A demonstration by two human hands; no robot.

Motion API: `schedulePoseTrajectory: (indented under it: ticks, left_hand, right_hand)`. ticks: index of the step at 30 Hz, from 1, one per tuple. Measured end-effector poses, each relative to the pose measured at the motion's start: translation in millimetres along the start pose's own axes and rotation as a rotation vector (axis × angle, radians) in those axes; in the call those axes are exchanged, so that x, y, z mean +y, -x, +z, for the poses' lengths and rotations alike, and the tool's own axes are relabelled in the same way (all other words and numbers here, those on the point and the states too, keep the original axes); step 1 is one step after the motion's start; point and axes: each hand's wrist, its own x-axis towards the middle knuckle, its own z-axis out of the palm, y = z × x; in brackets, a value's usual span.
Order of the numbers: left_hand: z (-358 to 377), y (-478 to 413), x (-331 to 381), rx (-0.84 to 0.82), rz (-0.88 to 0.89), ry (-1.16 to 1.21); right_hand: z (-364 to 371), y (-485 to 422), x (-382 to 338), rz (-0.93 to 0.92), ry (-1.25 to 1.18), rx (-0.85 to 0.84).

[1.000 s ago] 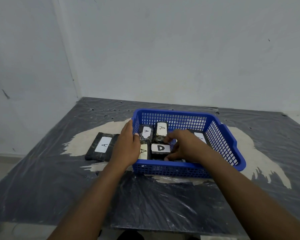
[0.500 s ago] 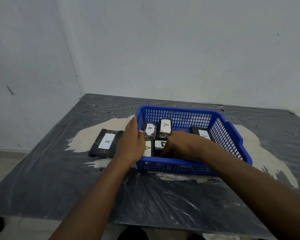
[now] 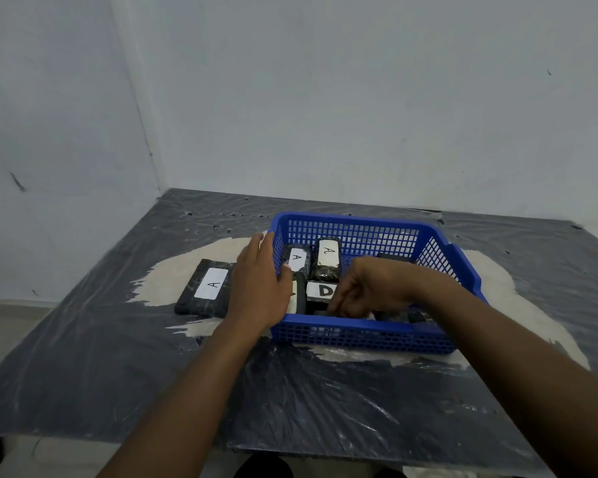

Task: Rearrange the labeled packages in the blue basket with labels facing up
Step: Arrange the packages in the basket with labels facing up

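the right hand [image 3: 370, 288] covers the near middle of the blue basket [image 3: 359, 331]; its fingers [image 3: 339, 307] curl down out of sight, so any grip cannot be told. it hides part of the d label [image 3: 320, 291] and most of a dark package [image 3: 392, 257] behind it. the left hand [image 3: 261, 288] hides most of another label [image 3: 293, 298].

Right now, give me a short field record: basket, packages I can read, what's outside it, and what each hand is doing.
basket: blue plastic mesh basket on the plastic-covered dark table
labels readable inside: two black wrapped packages marked A at the back, one marked D in front
outside basket: flat black package labelled A, label up, left of the basket
left hand: gripping the basket's left wall
right hand: inside near the front wall, fingers curled down on a dark package, its label not visible
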Motion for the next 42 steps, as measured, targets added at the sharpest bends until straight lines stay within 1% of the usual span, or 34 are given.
schedulePoseTrajectory:
  ticks: [1,3,4,5,6,7,9,11,12,15,19,21,23,26,28,29,31,33,34,36,38,40,42]
  left_hand:
    - [-1,1,1,0.057,0.055,-0.048]
    - [-4,4,5,0.168,0.224,-0.116]
    - [-7,4,6,0.19,0.317,-0.14]
    - [-10,3,8,0.166,0.407,-0.154]
    - [-14,1,10,0.085,0.476,-0.151]
    - [-18,-1,12,-0.04,0.511,-0.141]
    - [-24,-7,15,-0.284,0.52,-0.191]
    - [-26,-13,17,-0.409,0.506,-0.319]
    - [-26,-15,17,-0.434,0.488,-0.328]
    - [-24,-18,17,-0.453,0.431,-0.197]
    - [-19,-16,14,-0.391,0.358,-0.058]
    - [-21,-14,15,-0.378,0.351,-0.061]
    - [-22,-15,16,-0.373,0.432,-0.189]
    - [-25,-19,19,-0.383,0.545,-0.407]
    - [-26,-22,18,-0.395,0.557,-0.468]
    - [-26,-23,17,-0.373,0.547,-0.473]
    - [-24,-23,9,-0.246,0.479,-0.447]
    - [-20,-21,0,-0.11,0.34,-0.398]
    - [-17,-20,-5,-0.076,0.269,-0.36]
    - [-11,-15,-11,-0.077,0.159,-0.233]
    - [-8,-12,-12,-0.109,0.088,-0.111]
    - [-7,-11,-12,-0.126,0.057,-0.084]
    - [-5,-11,-11,-0.14,0.052,-0.113]
  right_hand:
    - [0,3,4,0.024,-0.066,-0.002]
    - [2,8,9,0.051,-0.191,0.003]
    - [2,9,12,0.063,-0.264,0.015]
    - [0,11,14,0.077,-0.348,0.024]
    - [-2,12,17,0.093,-0.433,0.027]
    - [-5,14,19,0.106,-0.505,0.025]
    - [-10,16,22,0.12,-0.577,0.011]
    - [-13,18,22,0.121,-0.586,-0.003]
    - [-14,18,22,0.12,-0.59,-0.007]
    - [-14,20,22,0.097,-0.636,0.023]
    - [-9,24,18,0.066,-0.746,0.137]
    - [-4,27,15,0.055,-0.713,0.188]
    - [3,27,12,0.067,-0.661,0.198]
    - [12,24,7,0.133,-0.679,0.181]
    - [15,21,2,0.19,-0.663,0.166]
    - [15,19,0,0.223,-0.609,0.158]
    - [15,15,-3,0.284,-0.442,0.148]
    - [15,11,-6,0.326,-0.32,0.147]
    - [15,10,-8,0.336,-0.282,0.145]
    - [17,5,-12,0.348,-0.202,0.144]
    - [19,0,-17,0.369,-0.095,0.152]
    - [21,-4,-21,0.387,0.004,0.163]
    - [22,-8,-23,0.393,0.087,0.178]
